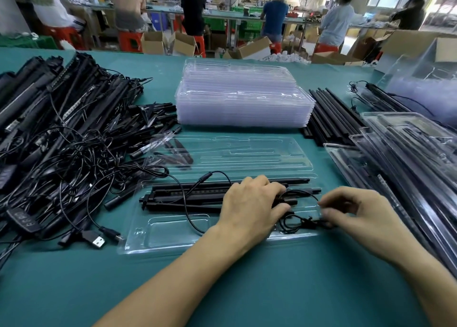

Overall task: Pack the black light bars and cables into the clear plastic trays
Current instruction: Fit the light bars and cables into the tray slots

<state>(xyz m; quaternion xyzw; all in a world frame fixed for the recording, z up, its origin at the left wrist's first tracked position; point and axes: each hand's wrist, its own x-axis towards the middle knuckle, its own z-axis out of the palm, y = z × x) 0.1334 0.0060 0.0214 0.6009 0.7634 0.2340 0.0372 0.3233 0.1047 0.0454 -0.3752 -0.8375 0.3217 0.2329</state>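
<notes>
Your left hand [249,208] lies palm-down on the black light bars [188,198], fingers curled over them and thumb tucked against their near side, holding them in the clear plastic tray [138,240] right in front of you. Your right hand [358,215], at 3 o'clock of the left, pinches a thin black cable [296,224] between thumb and forefinger; its small coil rests in the tray's near-right pocket, while the other fingers hang loosely bent. The bars lie lengthwise, 9 to 3 o'clock, in the tray's long channels, and a second cable loops over them toward the left. Just off the tray's 9 o'clock corner, a USB plug [99,241] lies on the teal table [222,289], and further left sits an inline controller [22,219] whose button marks are too small to read. At the tray's 12 o'clock edge, a matching clear moulded sheet [247,153] lies flat. A big tangled pile of bars and cables [61,129] fills your 10 o'clock. Filled clear trays [408,158] lean overlapped at 2 o'clock. A stack of nested trays [242,99] stands at 12 o'clock, with loose black strips [331,119] just beside it at its right. Beyond the table, people stand at benches among cardboard boxes [183,45].
</notes>
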